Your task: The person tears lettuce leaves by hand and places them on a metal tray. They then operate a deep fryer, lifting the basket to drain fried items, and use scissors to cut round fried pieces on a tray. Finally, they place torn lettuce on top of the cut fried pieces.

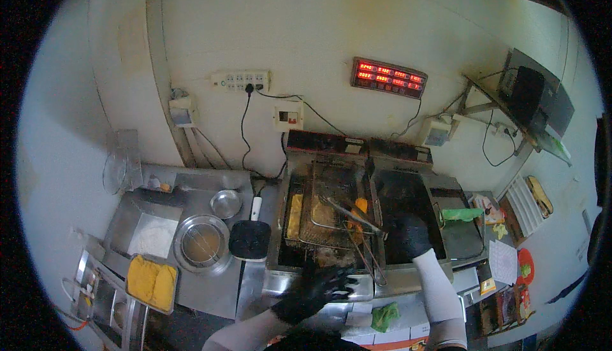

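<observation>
My right hand, in a black glove, is over the right fryer vat and grips metal tongs. The tongs reach left over a wire fry basket in the left vat. Orange-brown fried pieces lie beside and partly beneath the tongs. At the vat's left side is a long yellow piece. A wire handle slants over the fryer's front edge. My left hand, also black-gloved, hovers at that edge with its fingers apart and nothing visible in it.
On the steel counter to the left are a pan with a white handle, a bowl with a strainer and a bin of white powder. A tray of yellow crumbs sits in front. A timer panel hangs on the wall.
</observation>
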Available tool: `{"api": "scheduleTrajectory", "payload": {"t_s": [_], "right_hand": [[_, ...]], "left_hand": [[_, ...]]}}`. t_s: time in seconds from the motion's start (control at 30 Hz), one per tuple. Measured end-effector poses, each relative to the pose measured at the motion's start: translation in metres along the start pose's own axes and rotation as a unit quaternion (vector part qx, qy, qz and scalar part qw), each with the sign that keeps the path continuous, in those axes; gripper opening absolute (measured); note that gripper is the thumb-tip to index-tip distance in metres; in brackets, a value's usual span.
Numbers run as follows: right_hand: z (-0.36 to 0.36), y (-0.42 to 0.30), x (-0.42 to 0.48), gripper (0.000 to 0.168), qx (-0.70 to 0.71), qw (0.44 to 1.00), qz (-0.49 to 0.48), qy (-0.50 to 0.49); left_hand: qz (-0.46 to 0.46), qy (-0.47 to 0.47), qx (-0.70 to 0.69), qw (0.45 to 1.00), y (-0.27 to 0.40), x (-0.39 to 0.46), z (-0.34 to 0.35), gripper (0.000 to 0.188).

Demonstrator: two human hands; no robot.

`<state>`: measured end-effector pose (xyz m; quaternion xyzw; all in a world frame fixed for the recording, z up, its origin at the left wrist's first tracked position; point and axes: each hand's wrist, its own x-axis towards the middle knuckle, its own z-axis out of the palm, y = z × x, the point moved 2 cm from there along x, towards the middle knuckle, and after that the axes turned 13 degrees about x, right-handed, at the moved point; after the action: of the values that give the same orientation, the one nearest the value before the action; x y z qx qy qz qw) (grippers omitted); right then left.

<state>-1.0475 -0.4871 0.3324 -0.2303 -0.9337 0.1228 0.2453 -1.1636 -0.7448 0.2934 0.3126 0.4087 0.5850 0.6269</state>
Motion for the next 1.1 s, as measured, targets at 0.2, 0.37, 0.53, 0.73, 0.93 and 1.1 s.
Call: {"api": "scheduleTrajectory", "payload": {"t_s": [0.2,0.37,0.53,0.73,0.93,1.1], "right_hand": [[-0.041,0.016,0.036,0.026,0.23,0.967,-0.015,0.107],[-0.053,0.017,0.106,0.031,0.059,0.995,-0.05,0.067],[0.0,0.084,0.218,0.027,-0.096,0.968,-0.176,0.151],[0.04,0.121,0.348,0.025,0.098,0.991,-0.071,0.047],[0.061,0.124,0.421,0.045,-0.102,0.975,-0.112,0.16],[0.067,0.133,0.45,0.047,0.05,0.97,-0.064,0.231]], "left_hand": [[0.065,0.307,0.368,0.875,-0.027,-0.113,-0.062,0.034],[0.035,0.537,0.301,0.787,-0.143,-0.201,-0.141,0.032],[-0.042,0.599,0.271,0.752,-0.15,-0.215,-0.102,0.036],[-0.117,0.63,0.557,0.528,-0.177,-0.216,-0.079,0.035],[-0.121,0.632,0.621,0.447,-0.18,-0.208,-0.057,0.032],[-0.183,0.518,0.794,0.261,-0.212,-0.211,-0.056,0.028]]}}
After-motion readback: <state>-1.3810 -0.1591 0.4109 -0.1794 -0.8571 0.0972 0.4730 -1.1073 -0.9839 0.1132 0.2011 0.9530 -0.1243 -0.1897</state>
